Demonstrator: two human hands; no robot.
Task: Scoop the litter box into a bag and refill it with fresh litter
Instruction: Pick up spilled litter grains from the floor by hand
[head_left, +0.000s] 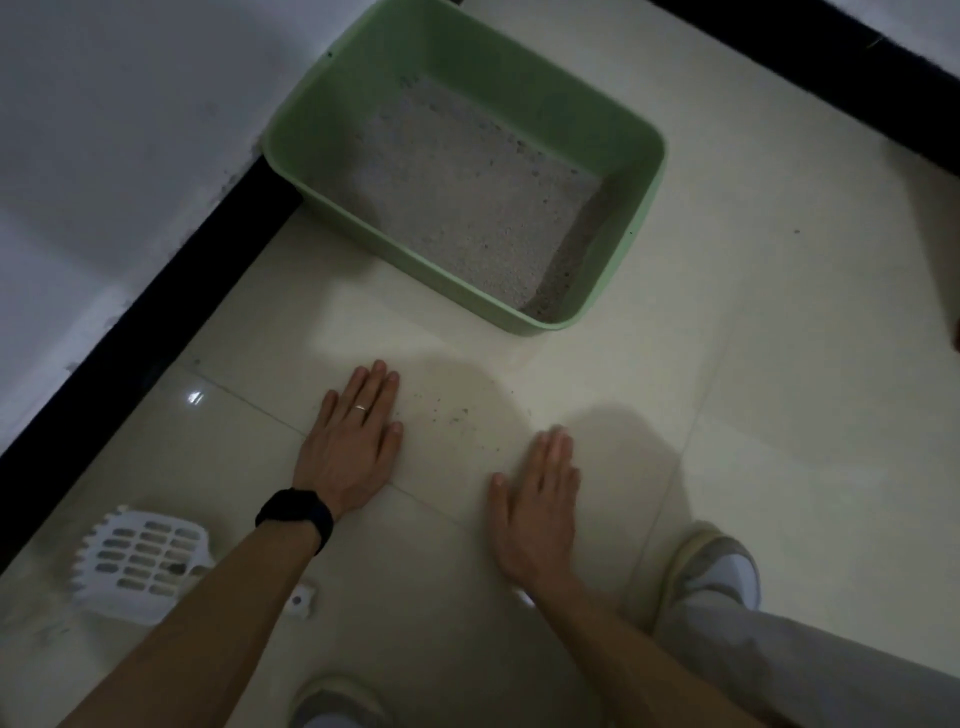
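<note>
A green litter box (636, 208) stands on the tiled floor ahead of me, with a thin layer of grey litter (462, 197) over its bottom. My left hand (356, 441) lies with straight fingers on or just over the floor in front of the box; it wears a ring and a dark wristband. My right hand (540, 499) is likewise flat with straight fingers, a little nearer to me. A few loose litter grains (452, 415) lie between the two hands. A white slotted scoop (140, 561) lies on the floor to the left of my left forearm.
A white wall with a black skirting (156, 332) runs along the left, and another black strip (831, 78) crosses the top right. My shoes (722, 566) and a grey trouser leg are at the lower right. No bag is in view.
</note>
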